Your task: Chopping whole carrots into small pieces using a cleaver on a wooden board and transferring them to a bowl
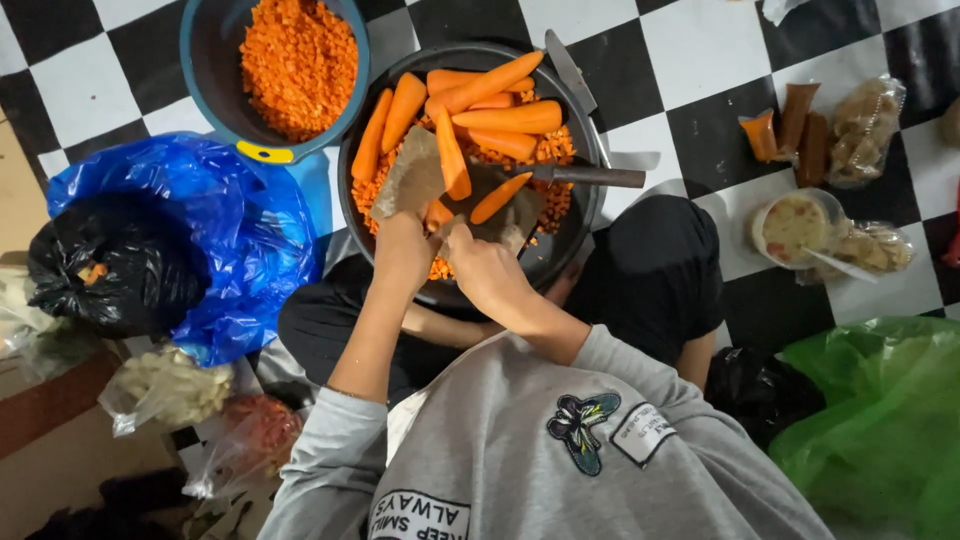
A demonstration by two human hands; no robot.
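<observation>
The person sits cross-legged on a black-and-white checkered floor (700,60) with a wide dark basin (590,200) resting against their knees. Whole peeled carrots (500,115) lie piled across its far half, over a layer of small orange cubes. The left hand (403,250) is closed around the lower end of a flat, brownish blade-like piece (412,178) that stands tilted up over the diced carrot. The right hand (482,268) sits just beside it, the two hands nearly touching, with its fingers curled over a dark flat board or blade (505,205) inside the basin — a single carrot piece (498,198) lies slanted on top of that surface, just beyond the fingertips. How firmly the right hand grips is hard to tell from this angle. A long knife (590,175) with a dark handle rests across the basin's right rim, and a second blade (570,70) leans on the far rim. Beyond the basin, to the left, a blue bowl (215,90) with a yellow tab is heaped with finely diced carrot (300,62). A blue plastic bag (250,230) holding a black bag lies at the left, a green bag (880,420) at the lower right — and small packets of food (830,130) are scattered on the tiles to the right.
</observation>
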